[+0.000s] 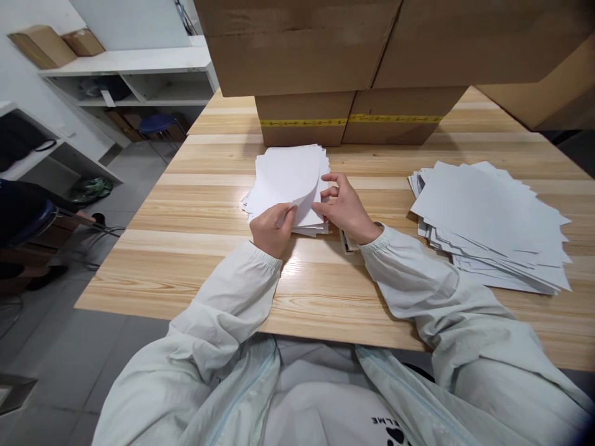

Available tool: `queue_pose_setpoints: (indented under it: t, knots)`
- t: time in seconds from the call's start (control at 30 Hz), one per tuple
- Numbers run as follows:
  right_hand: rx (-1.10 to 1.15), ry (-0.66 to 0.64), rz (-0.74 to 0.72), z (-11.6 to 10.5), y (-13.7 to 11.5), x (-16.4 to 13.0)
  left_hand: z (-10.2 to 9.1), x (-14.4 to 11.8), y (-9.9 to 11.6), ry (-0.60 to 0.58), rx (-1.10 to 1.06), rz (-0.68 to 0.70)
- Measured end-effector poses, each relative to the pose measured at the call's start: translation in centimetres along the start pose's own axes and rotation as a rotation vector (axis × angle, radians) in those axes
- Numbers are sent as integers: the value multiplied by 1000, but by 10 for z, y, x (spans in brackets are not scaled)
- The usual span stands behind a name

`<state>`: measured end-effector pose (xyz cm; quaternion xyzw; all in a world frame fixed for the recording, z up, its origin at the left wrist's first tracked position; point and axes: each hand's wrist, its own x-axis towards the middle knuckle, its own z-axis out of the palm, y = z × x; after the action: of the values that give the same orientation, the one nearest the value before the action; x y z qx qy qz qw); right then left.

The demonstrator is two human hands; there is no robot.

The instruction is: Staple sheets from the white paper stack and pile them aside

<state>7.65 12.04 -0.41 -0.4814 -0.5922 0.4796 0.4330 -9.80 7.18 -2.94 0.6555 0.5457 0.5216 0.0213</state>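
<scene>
A stack of white paper (279, 176) lies in front of me with uneven edges. My left hand (273, 229) pinches the near edge of the top sheet, whose right side curls up off the pile. At the stack's right edge is my right hand (346, 210), its thumb and fingers apart and its fingertips at the paper beside the raised sheet. Under my right wrist a small dark-and-pale object (346, 243) is mostly hidden, so its kind is unclear.
A second, messier paper stack (493, 210) rests at the right on the wooden table (195, 248). Stacked cardboard boxes (302, 49) with yellow tape stand at the back. Left are white shelves (134, 60), a blue stool (158, 124) and part of a seated person (28, 204).
</scene>
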Motion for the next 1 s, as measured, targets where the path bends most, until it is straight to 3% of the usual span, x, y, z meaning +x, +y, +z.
queue_pose_setpoints:
  t: [0.1, 0.27, 0.43, 0.5, 0.57, 0.63, 0.7, 0.73, 0.83, 0.9, 1.0]
  knots:
    - [13, -61, 12, 0, -1, 3, -3, -1, 3, -31, -46, 86]
    - [283, -85, 285, -4, -8, 11, -4, -3, 8, -181, -111, 133]
    - [254, -95, 197, -7, -3, 9, -8, -9, 17, -290, -211, 189]
    - [213, -45, 101, -11, -6, 8, -13, -7, 20, -164, -238, 190]
    - [188, 38, -3, -18, -15, 7, -19, -1, 17, 103, -263, 118]
    - [188, 92, -112, -27, -27, 8, -25, 10, 9, 358, -287, -43]
    - [202, 126, -207, -35, -38, 6, -30, 24, -2, 438, -341, -237]
    - [210, 140, -248, -38, -43, 4, -32, 31, -7, 398, -397, -327]
    - [196, 151, -283, -42, -46, -10, -37, 44, -16, 108, -637, -501]
    - [146, 110, -209, -43, -40, -25, -38, 44, -15, -56, -760, -538]
    - [97, 0, 2, -47, -23, -47, -33, 37, -9, -177, -868, -607]
